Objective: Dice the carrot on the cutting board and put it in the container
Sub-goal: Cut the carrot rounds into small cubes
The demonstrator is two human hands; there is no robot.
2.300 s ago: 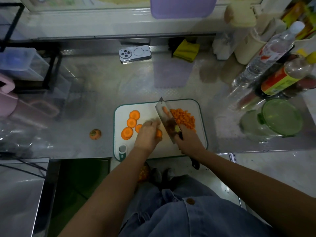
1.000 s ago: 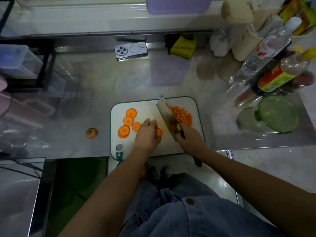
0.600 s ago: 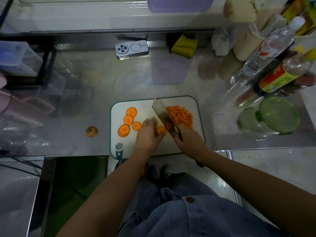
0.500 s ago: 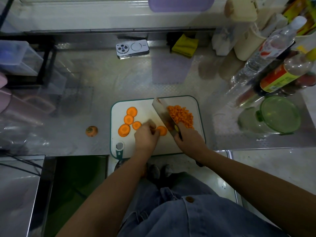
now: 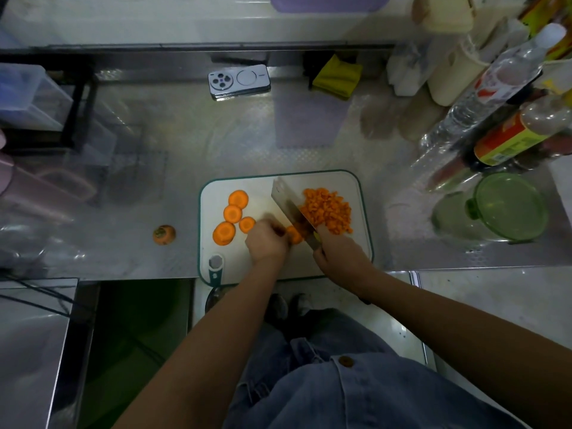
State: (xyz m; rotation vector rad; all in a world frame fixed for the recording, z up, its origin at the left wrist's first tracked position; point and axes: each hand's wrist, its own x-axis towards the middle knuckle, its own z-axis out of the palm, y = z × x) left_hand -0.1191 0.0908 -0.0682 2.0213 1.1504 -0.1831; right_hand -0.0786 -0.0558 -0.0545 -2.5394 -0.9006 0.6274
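Carrot slice [image 5: 294,235] at L hand [image 5: 267,241], beside cleaver [image 5: 292,209]

Dim light falls on a reflective stainless-steel bench [image 5: 192,140] backed by a white ledge [image 5: 154,23]; pale speckled floor [image 5: 495,301] lies at right.

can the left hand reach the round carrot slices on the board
Probably yes: the carrot slices lie just beside the left hand, nothing between, though it would first have to release the carrot piece it holds.
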